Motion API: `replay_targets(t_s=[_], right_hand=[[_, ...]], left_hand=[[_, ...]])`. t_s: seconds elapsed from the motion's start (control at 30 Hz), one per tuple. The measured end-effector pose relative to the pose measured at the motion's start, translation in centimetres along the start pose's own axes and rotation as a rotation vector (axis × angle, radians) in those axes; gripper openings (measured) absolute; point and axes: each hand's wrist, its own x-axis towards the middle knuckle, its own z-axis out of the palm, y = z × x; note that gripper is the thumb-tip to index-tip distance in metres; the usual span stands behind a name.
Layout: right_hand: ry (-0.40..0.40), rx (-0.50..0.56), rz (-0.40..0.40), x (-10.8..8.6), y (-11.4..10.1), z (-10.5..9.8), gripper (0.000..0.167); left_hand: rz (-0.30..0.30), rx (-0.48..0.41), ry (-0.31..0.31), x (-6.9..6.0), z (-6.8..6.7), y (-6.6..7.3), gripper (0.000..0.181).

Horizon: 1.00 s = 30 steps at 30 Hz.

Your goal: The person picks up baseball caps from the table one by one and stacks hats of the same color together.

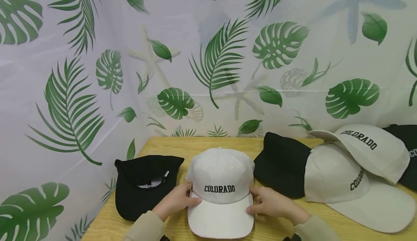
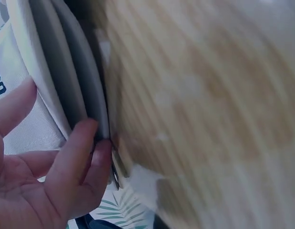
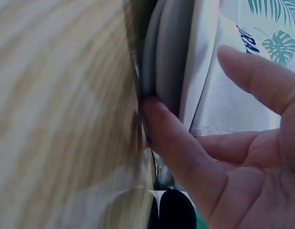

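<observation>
A white cap (image 1: 219, 175) with COLORADO in black letters sits upright on the table, its brim toward the near edge. My left hand (image 1: 178, 199) grips the brim's left side, thumb on top. At the right side my right hand (image 1: 275, 202) pinches it likewise. Edge-on in the left wrist view, stacked layers of brim (image 2: 54, 62) lie against the fingers of the left hand (image 2: 56, 176). The right wrist view shows similar layers (image 3: 176, 52) beside the right hand (image 3: 228, 152). Fingers under the cap are partly hidden in the head view.
An upturned black cap (image 1: 130, 201) lies left of the white one. To the right are a black cap (image 1: 281, 165), two overlapping light caps (image 1: 335, 175) and another black cap (image 1: 411, 161) at the frame edge. A leaf-print cloth (image 1: 182, 70) hangs behind the wooden table (image 1: 277, 228).
</observation>
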Motion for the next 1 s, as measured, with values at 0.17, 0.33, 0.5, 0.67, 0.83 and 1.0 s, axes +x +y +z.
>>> replay_targets(t_s=[0.17,0.33,0.5,0.67,0.83,1.0], right_hand=[[-0.018,-0.010,-0.039,0.1,0.2,-0.3,0.072],[-0.039,0.014,-0.086,0.3,0.4,-0.3,0.070],[-0.063,0.080,-0.076,-0.1,0.4,0.0,0.072],[-0.079,0.138,-0.053,-0.2,0.4,-0.2,0.074],[-0.080,0.142,0.008,-0.3,0.1,-0.3,0.073],[-0.056,0.101,0.028,-0.5,0.0,-0.8,0.072]], left_hand=[[-0.009,0.031,-0.029,0.4,-0.4,0.5,0.042],[0.003,0.084,-0.021,0.5,-0.6,0.8,0.032],[0.012,0.120,-0.042,0.2,-0.7,1.2,0.027],[0.037,0.084,-0.083,0.6,-1.2,1.7,0.024],[0.038,0.048,-0.081,0.8,-1.1,1.5,0.022],[0.029,0.038,-0.071,1.2,-1.2,1.7,0.030]])
